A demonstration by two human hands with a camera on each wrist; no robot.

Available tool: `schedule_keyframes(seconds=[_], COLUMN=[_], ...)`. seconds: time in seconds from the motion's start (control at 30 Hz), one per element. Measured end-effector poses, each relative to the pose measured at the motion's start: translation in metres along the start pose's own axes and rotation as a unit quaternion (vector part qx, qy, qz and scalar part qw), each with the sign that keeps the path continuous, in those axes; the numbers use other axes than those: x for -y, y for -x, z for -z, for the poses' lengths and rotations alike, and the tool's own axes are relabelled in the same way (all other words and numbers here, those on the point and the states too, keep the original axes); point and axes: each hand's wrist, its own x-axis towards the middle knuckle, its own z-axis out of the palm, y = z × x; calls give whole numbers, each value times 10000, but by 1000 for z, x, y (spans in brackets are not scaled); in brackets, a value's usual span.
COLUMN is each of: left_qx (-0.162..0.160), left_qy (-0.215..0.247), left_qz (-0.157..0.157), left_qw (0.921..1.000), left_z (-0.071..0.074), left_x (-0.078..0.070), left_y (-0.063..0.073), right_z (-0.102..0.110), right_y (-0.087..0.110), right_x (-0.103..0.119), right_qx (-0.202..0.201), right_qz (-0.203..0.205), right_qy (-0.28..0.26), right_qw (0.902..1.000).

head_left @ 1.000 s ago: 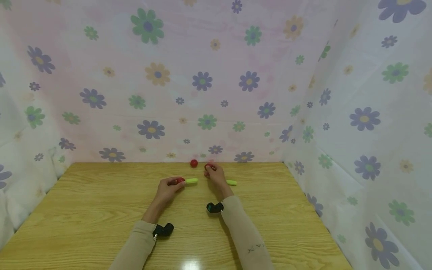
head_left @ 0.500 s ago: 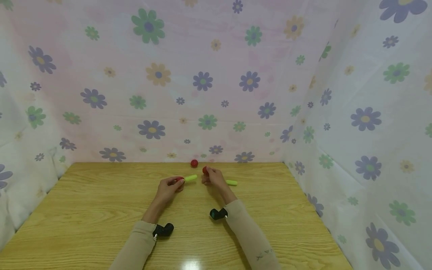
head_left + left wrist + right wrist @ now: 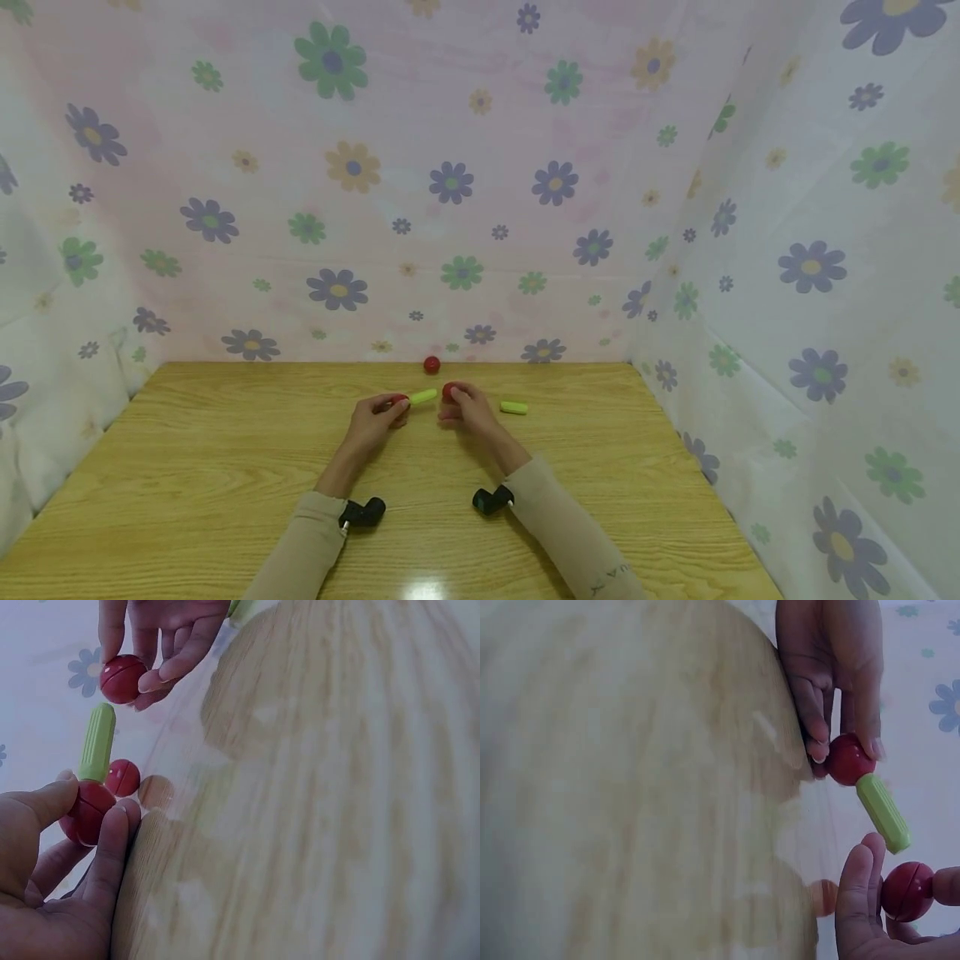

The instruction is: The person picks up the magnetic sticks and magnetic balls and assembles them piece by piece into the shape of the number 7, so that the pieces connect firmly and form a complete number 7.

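My left hand (image 3: 375, 419) pinches a glossy red ball (image 3: 88, 812) between thumb and fingers. From that ball a ribbed light-green stick (image 3: 97, 742) juts out, its free end tilted up toward the right hand. A second red ball (image 3: 908, 892), with a groove round its middle, is pinched by my right hand (image 3: 474, 411). In the left wrist view this ball hangs just past the stick's free end, with a small gap between them. Both hands are close together over the far half of the wooden table (image 3: 225, 467).
Another red ball (image 3: 432, 365) rests at the table's back edge, behind the hands. To the right of the right hand lies a second light-green stick (image 3: 513, 407). Flower-printed cloth (image 3: 480, 208) walls in the back and sides.
My right hand has come down and left with its red ball, closer to the stick, uncovering the second green stick. The left hand has tipped its stick slightly upward.
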Motion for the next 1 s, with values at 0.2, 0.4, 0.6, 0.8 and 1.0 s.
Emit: schedule_keyframes(seconds=[0.2, 0.4, 0.6, 0.8, 1.0], left_qx=[-38, -6, -62, -120, -183], left_qy=[3, -178, -470, -719, -691], left_qz=[65, 56, 0, 4, 98], left_qw=[10000, 9998, 9989, 9973, 9974], left_z=[0, 0, 1, 1, 1], left_x=[-1, -1, 0, -1, -2], left_y=[0, 1, 1, 3, 4], right_z=[-1, -2, -2, 1, 4], right_y=[4, 8, 8, 10, 11], right_x=[-5, -7, -7, -8, -9], right_qx=[180, 300, 358, 457, 634], right_qz=[14, -115, -214, -223, -270], right_qy=[-165, -377, -476, -272, -18], right_qw=[9997, 9988, 9980, 9983, 9976])
